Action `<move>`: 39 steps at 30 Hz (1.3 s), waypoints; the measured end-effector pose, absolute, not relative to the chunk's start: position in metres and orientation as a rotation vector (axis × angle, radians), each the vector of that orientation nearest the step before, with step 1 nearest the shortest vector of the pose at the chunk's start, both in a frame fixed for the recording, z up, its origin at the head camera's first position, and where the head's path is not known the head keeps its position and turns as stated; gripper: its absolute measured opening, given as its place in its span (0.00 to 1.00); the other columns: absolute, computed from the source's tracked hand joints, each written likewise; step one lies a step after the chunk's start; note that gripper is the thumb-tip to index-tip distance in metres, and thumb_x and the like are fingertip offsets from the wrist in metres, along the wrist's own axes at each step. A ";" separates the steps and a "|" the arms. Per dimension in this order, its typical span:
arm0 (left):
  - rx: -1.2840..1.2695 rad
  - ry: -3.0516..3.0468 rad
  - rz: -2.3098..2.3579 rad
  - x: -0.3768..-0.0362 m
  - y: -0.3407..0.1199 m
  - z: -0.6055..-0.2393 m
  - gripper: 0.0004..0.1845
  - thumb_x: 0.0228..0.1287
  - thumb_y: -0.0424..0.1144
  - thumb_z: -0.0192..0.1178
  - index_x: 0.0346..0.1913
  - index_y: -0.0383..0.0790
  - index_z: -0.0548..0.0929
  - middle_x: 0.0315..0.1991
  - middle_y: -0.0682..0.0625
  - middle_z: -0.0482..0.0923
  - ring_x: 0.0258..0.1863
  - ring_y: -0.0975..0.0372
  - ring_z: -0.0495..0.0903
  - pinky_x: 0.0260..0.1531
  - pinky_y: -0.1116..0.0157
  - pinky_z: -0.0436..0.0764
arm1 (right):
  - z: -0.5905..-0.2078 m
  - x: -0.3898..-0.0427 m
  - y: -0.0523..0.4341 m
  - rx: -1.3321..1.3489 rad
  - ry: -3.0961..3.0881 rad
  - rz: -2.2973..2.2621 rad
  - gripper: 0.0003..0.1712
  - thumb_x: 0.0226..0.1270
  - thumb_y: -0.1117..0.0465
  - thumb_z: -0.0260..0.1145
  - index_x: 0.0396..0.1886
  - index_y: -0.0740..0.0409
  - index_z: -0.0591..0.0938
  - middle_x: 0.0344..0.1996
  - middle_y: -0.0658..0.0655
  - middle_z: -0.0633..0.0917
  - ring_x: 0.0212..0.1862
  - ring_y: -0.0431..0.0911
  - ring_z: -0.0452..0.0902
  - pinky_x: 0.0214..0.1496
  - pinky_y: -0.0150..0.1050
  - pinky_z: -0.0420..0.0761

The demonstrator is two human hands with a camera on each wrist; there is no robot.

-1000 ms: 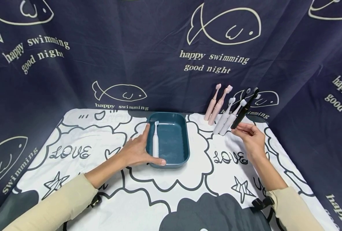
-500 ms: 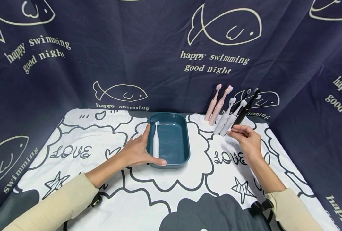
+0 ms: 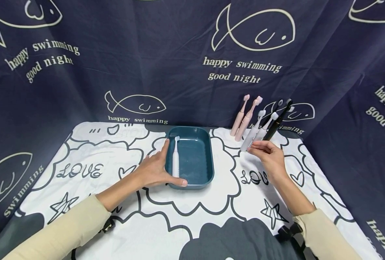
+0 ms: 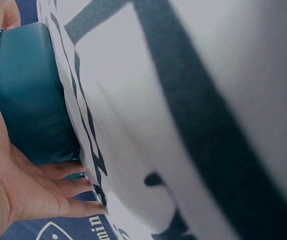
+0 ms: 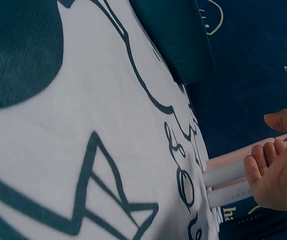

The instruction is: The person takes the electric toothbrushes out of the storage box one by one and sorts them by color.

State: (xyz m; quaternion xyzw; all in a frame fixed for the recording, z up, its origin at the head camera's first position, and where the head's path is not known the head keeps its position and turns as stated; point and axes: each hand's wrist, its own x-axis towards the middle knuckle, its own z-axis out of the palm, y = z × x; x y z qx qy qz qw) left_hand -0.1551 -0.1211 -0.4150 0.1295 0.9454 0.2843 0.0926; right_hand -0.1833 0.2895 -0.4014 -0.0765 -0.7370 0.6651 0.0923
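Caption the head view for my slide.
Left hand steadies teal tray; right hand reaches the white toothbrushes.

Left hand low, palm down, fingers straight and spread, thumb stretched out sideways toward right. Left forearm bare, angled in from lower left, cream sleeve pushed up near elbow. Right hand raised further out, wrist cocked, fingers loosely curled, thumb up and apart from them; whether fingers actually pinch anything, cannot tell. Right forearm angled in from lower right, cream sleeve at cuff. Hands well apart.
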 end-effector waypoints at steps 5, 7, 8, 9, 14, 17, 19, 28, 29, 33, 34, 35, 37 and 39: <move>0.381 2.807 0.846 -0.155 -0.121 -0.415 0.94 0.36 0.89 0.78 0.95 0.51 0.31 0.89 0.35 0.63 0.80 0.33 0.75 0.76 0.32 0.75 | -0.401 -0.184 0.281 -0.196 -2.265 1.946 0.13 0.71 0.68 0.81 0.52 0.58 0.90 0.34 0.35 0.91 0.42 0.30 0.89 0.52 0.22 0.85; 0.384 2.810 0.846 -0.155 -0.121 -0.415 0.94 0.36 0.89 0.78 0.95 0.50 0.31 0.89 0.34 0.63 0.80 0.33 0.75 0.76 0.32 0.75 | -0.402 -0.184 0.278 -0.185 -2.288 1.945 0.13 0.71 0.68 0.81 0.52 0.58 0.90 0.34 0.34 0.91 0.42 0.29 0.90 0.52 0.23 0.86; 0.386 2.811 0.846 -0.155 -0.121 -0.416 0.94 0.36 0.89 0.78 0.95 0.50 0.31 0.89 0.34 0.63 0.80 0.33 0.75 0.76 0.32 0.76 | -0.402 -0.184 0.278 -0.180 -2.302 1.941 0.13 0.72 0.67 0.81 0.53 0.59 0.90 0.34 0.34 0.91 0.42 0.29 0.90 0.52 0.23 0.86; 0.387 2.813 0.846 -0.155 -0.121 -0.416 0.94 0.36 0.89 0.78 0.95 0.50 0.31 0.89 0.34 0.63 0.79 0.33 0.75 0.76 0.32 0.76 | -0.402 -0.184 0.277 -0.176 -2.311 1.943 0.14 0.72 0.67 0.81 0.53 0.58 0.90 0.34 0.33 0.91 0.42 0.29 0.90 0.52 0.23 0.86; 0.380 2.810 0.845 -0.155 -0.121 -0.416 0.94 0.36 0.89 0.78 0.95 0.51 0.31 0.89 0.35 0.63 0.80 0.33 0.75 0.75 0.33 0.77 | -0.402 -0.184 0.272 -0.136 -2.327 1.979 0.12 0.73 0.66 0.80 0.53 0.54 0.91 0.35 0.34 0.92 0.43 0.30 0.90 0.52 0.24 0.88; 0.372 2.809 0.840 -0.155 -0.120 -0.416 0.94 0.35 0.89 0.78 0.95 0.52 0.31 0.89 0.35 0.63 0.80 0.33 0.75 0.75 0.32 0.77 | -0.402 -0.185 0.270 -0.115 -2.318 1.999 0.12 0.73 0.67 0.80 0.50 0.50 0.92 0.36 0.34 0.93 0.43 0.30 0.91 0.52 0.25 0.88; 0.372 2.807 0.844 -0.155 -0.120 -0.416 0.94 0.35 0.89 0.78 0.95 0.52 0.31 0.89 0.35 0.63 0.80 0.33 0.75 0.76 0.32 0.76 | -0.401 -0.186 0.268 -0.115 -2.317 2.007 0.12 0.73 0.67 0.80 0.49 0.47 0.92 0.36 0.34 0.93 0.43 0.31 0.91 0.52 0.25 0.89; 0.380 2.798 0.849 -0.155 -0.121 -0.417 0.94 0.36 0.88 0.78 0.95 0.52 0.30 0.90 0.35 0.62 0.81 0.34 0.74 0.75 0.33 0.77 | -0.398 -0.189 0.256 -0.102 -2.274 2.107 0.11 0.74 0.69 0.78 0.50 0.52 0.91 0.36 0.38 0.95 0.41 0.32 0.93 0.52 0.28 0.90; 0.376 2.796 0.846 -0.155 -0.120 -0.417 0.94 0.36 0.89 0.78 0.95 0.51 0.30 0.90 0.36 0.62 0.81 0.33 0.73 0.76 0.33 0.76 | -0.398 -0.189 0.253 -0.102 -2.262 2.125 0.11 0.74 0.69 0.78 0.51 0.54 0.91 0.36 0.39 0.95 0.41 0.32 0.93 0.52 0.28 0.90; 0.368 2.794 0.837 -0.154 -0.121 -0.416 0.94 0.36 0.89 0.78 0.95 0.51 0.30 0.90 0.35 0.61 0.81 0.33 0.73 0.76 0.32 0.76 | -0.397 -0.191 0.246 -0.066 -2.221 2.192 0.12 0.75 0.71 0.75 0.55 0.61 0.89 0.35 0.41 0.95 0.42 0.34 0.94 0.51 0.28 0.91; 0.368 2.795 0.835 -0.154 -0.121 -0.416 0.94 0.36 0.89 0.78 0.95 0.50 0.30 0.90 0.35 0.62 0.80 0.33 0.74 0.75 0.33 0.77 | -0.396 -0.191 0.243 -0.052 -2.208 2.214 0.13 0.75 0.71 0.75 0.56 0.64 0.88 0.35 0.41 0.95 0.42 0.34 0.94 0.51 0.28 0.91; 0.368 2.796 0.836 -0.154 -0.120 -0.415 0.94 0.36 0.89 0.78 0.95 0.51 0.31 0.90 0.35 0.62 0.80 0.33 0.74 0.76 0.33 0.77 | -0.395 -0.191 0.241 -0.038 -2.205 2.221 0.12 0.75 0.72 0.75 0.56 0.64 0.88 0.35 0.41 0.95 0.42 0.34 0.94 0.51 0.28 0.91; 0.374 2.801 0.834 -0.155 -0.121 -0.415 0.94 0.36 0.89 0.78 0.95 0.50 0.30 0.90 0.35 0.62 0.80 0.34 0.75 0.75 0.33 0.78 | -0.393 -0.192 0.238 -0.013 -2.195 2.240 0.13 0.76 0.72 0.74 0.57 0.67 0.87 0.35 0.41 0.95 0.43 0.34 0.94 0.52 0.29 0.91; 0.377 2.802 0.832 -0.156 -0.121 -0.415 0.94 0.37 0.88 0.78 0.95 0.50 0.30 0.90 0.35 0.61 0.80 0.34 0.75 0.75 0.33 0.77 | -0.391 -0.192 0.234 0.001 -2.197 2.249 0.16 0.76 0.73 0.73 0.60 0.71 0.86 0.35 0.41 0.95 0.43 0.34 0.94 0.52 0.30 0.91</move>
